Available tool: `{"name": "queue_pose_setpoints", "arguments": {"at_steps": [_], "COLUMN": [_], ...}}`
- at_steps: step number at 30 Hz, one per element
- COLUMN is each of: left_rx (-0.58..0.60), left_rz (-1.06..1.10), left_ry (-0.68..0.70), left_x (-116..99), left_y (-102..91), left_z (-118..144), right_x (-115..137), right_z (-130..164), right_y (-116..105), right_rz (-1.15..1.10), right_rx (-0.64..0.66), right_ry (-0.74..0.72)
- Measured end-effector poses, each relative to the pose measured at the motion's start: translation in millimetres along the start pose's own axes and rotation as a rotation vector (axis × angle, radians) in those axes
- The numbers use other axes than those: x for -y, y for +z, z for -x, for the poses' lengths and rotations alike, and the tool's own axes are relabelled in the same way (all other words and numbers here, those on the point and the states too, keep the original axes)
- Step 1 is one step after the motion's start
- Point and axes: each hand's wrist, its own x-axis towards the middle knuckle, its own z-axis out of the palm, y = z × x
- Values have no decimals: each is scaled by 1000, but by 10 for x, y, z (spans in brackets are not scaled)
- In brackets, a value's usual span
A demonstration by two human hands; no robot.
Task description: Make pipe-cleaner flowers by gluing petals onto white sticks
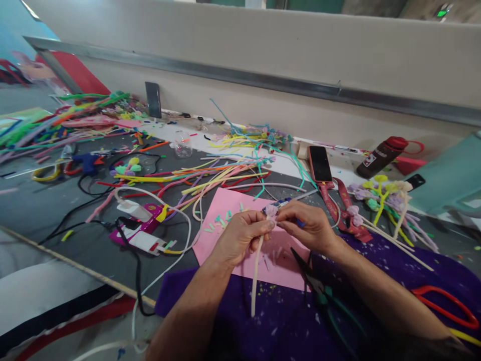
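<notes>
My left hand (240, 236) grips a cream pipe-cleaner stem (256, 273) that hangs down over a pink sheet (225, 235). At the stem's top sits a small lilac pipe-cleaner flower (271, 210). My right hand (306, 225) pinches that flower with thumb and fingers, close against the left hand. Both hands meet above the pink sheet, which lies partly on a purple cloth (270, 321). Dark pliers with teal handles (323, 296) rest on the cloth just under my right wrist.
Loose coloured pipe cleaners (210, 175) cover the grey table. A pink glue gun (141, 228) with cords lies at left, a phone (319, 163) and dark bottle (381, 156) at the back, finished flower stems (387, 205) at right, red scissors (445, 303) at far right.
</notes>
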Motion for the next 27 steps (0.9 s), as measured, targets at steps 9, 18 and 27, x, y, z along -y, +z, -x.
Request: {"name": "queue_pose_setpoints", "arguments": {"at_steps": [9,18,27], "left_rx": [-168,-102,-42], "left_rz": [-586,-786,-729], "left_ry": [175,143,67], "left_x": [-5,49,109], "left_y": [15,-23,-49], "left_z": [11,-2,-29], "right_x": [-23,-130,-65], "right_z": [-30,-15,-17], "right_y": [-257,-249,-226], "right_rz": [15,187,298], "right_rx": [66,211,255], "right_ry": [60,-61,-93]}}
